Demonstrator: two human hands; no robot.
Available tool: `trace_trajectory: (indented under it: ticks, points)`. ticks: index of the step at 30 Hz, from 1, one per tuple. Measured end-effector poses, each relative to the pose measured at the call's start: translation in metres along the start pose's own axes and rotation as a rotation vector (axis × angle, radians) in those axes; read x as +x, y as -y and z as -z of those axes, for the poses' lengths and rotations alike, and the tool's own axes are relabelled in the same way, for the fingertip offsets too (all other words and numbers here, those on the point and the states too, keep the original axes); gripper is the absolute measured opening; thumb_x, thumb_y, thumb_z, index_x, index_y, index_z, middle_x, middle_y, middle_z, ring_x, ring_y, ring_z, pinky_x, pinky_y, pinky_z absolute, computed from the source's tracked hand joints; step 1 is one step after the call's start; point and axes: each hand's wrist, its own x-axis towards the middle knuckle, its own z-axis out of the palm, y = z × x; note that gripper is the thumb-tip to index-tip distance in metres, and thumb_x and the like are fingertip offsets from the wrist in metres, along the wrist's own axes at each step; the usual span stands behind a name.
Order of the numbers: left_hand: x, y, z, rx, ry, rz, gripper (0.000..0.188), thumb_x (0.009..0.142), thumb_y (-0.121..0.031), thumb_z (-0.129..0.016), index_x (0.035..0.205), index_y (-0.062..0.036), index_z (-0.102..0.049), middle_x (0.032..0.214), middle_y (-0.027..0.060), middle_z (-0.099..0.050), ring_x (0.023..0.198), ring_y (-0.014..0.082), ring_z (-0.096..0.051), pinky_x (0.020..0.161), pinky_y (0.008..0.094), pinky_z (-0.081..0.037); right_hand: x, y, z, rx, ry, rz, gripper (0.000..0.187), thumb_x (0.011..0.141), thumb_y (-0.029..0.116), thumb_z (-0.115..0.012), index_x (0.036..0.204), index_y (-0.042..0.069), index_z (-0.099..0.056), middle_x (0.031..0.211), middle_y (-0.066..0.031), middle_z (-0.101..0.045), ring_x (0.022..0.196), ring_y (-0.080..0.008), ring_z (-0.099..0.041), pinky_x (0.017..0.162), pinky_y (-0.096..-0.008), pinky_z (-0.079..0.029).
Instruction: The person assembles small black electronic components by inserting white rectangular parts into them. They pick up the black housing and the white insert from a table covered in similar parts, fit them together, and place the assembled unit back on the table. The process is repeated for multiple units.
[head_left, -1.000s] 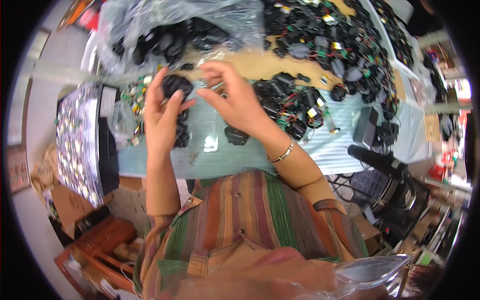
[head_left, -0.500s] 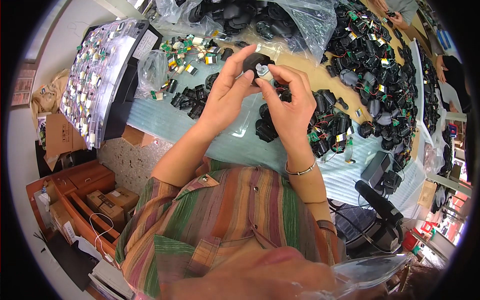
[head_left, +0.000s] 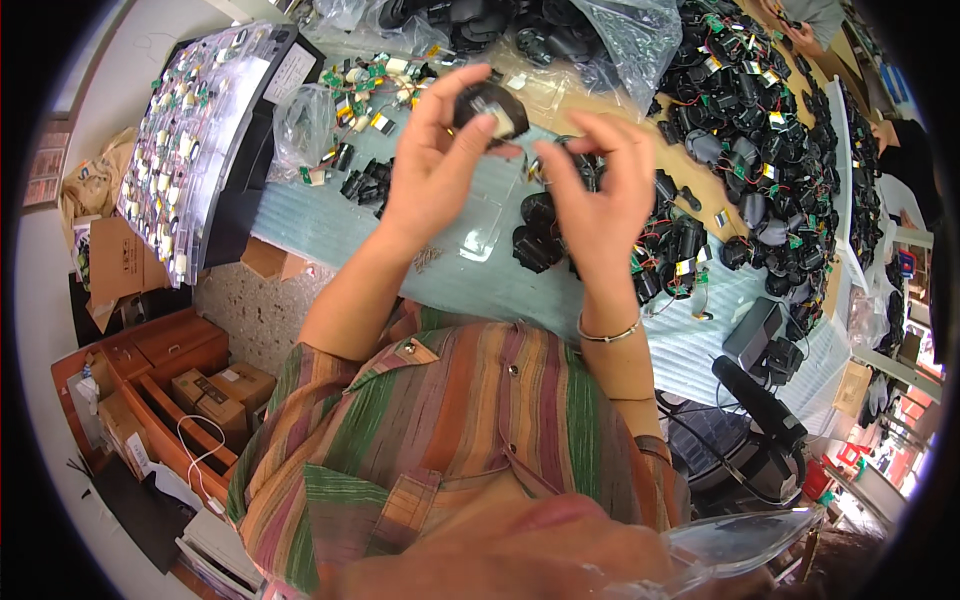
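My left hand grips a black rounded plastic housing above the table, thumb in front and fingers around its side. A pale part shows on the housing's near face, close to my thumb. To the right, apart from the housing, my right hand is raised with thumb and fingers spread and smeared by motion. I see nothing held in it. Beneath and beside that hand lie black plastic housings on the pale foam-covered table.
A big heap of black housings with wires and green boards covers the right side. Clear plastic bags and small circuit boards lie at the far left, beside a tilted tray of parts. Another person's hand shows at far right.
My hands have come apart: the left moved slightly left with the black housing, and the right let go and drew off to the right, its fingers opening.
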Motion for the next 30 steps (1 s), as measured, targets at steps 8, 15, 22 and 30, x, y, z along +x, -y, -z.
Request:
trace_trajectory:
  ticks: [8, 15, 22, 30]
  points:
    - [0.012, -0.014, 0.037, 0.129, -0.064, -0.221, 0.037, 0.098, 0.000, -0.057, 0.133, 0.0028, -0.048, 0.115, 0.0134, -0.066, 0.100, 0.0150, -0.065, 0.083, 0.0306, -0.059, -0.002, -0.018, 0.010, -0.148, 0.431, -0.097, 0.021, 0.082, 0.007, -0.074, 0.102, 0.005, -0.069, 0.088, -0.0078, -0.064, 0.082, -0.0225, -0.063, 0.077, -0.0357, -0.049]
    - [0.016, -0.008, 0.048, 0.077, -0.094, -0.243, 0.040, 0.094, 0.010, -0.058, 0.132, 0.0008, -0.048, 0.114, 0.0085, -0.065, 0.104, 0.0125, -0.062, 0.092, 0.0261, -0.048, -0.020, 0.003, -0.020, -0.192, 0.946, 0.102, 0.017, 0.081, 0.009, -0.069, 0.097, 0.003, -0.069, 0.091, -0.0126, -0.067, 0.091, -0.0333, -0.063, 0.082, -0.0430, -0.049]
    - [0.014, -0.006, 0.053, -0.021, -0.138, -0.252, 0.038, 0.096, 0.006, -0.057, 0.133, 0.0009, -0.048, 0.113, 0.0083, -0.066, 0.103, 0.0128, -0.063, 0.090, 0.0263, -0.050, -0.026, 0.010, -0.043, -0.225, 0.864, 0.166, 0.015, 0.080, 0.008, -0.068, 0.095, 0.005, -0.069, 0.088, -0.0099, -0.065, 0.089, -0.0300, -0.063, 0.076, -0.0418, -0.051]
    - [0.018, -0.008, 0.062, 0.006, -0.150, -0.249, 0.039, 0.096, 0.006, -0.057, 0.134, 0.0000, -0.048, 0.113, 0.0073, -0.066, 0.103, 0.0121, -0.063, 0.090, 0.0259, -0.049, -0.032, -0.001, -0.075, -0.103, 0.935, 0.237, 0.022, 0.078, 0.009, -0.073, 0.099, 0.005, -0.069, 0.096, -0.0118, -0.064, 0.092, -0.0323, -0.061, 0.083, -0.0410, -0.051]
